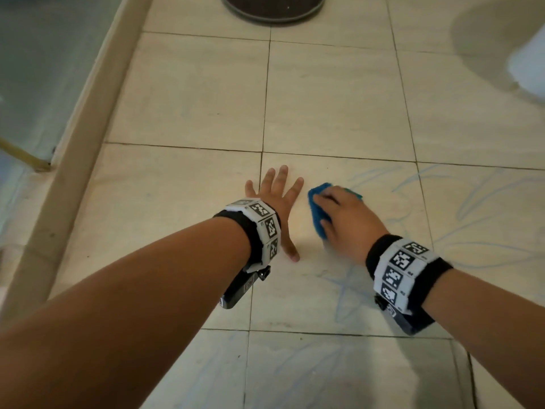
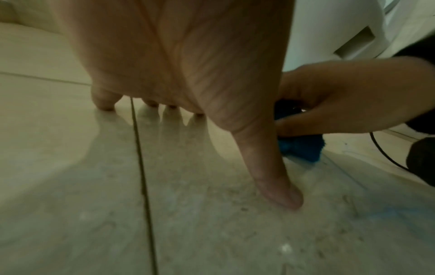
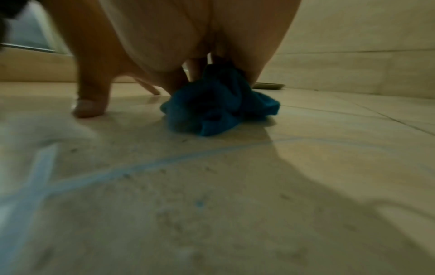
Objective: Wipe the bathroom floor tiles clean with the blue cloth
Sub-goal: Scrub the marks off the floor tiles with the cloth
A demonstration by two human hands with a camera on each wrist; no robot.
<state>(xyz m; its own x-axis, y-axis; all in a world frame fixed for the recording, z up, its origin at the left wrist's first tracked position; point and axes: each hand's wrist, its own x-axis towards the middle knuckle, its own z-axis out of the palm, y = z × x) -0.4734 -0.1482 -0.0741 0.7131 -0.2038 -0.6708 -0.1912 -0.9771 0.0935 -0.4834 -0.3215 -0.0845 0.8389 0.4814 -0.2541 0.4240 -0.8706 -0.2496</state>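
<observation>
The blue cloth [image 1: 316, 202] lies bunched on the beige floor tiles [image 1: 333, 98]. My right hand [image 1: 346, 221] covers it from above, fingers curled over it and gripping it against the tile. In the right wrist view the cloth [image 3: 219, 106] hangs crumpled under the palm of my right hand [image 3: 188, 29]. Just left of the cloth, my left hand [image 1: 277, 199] rests flat on the floor with fingers spread, holding nothing. From the left wrist, my left hand [image 2: 188, 70] stands on its fingertips, with the cloth [image 2: 303, 148] beyond the thumb. Pale blue scribble marks [image 1: 460, 202] cross the tiles to the right and in front.
A raised beige curb [image 1: 85, 119] runs along the left, with a glass-walled area beyond it. A dark round base [image 1: 271, 10] stands on the floor at the far top. A white fixture [image 1: 528, 66] sits at the right. A thin black cable [image 2: 381, 154] lies on the floor.
</observation>
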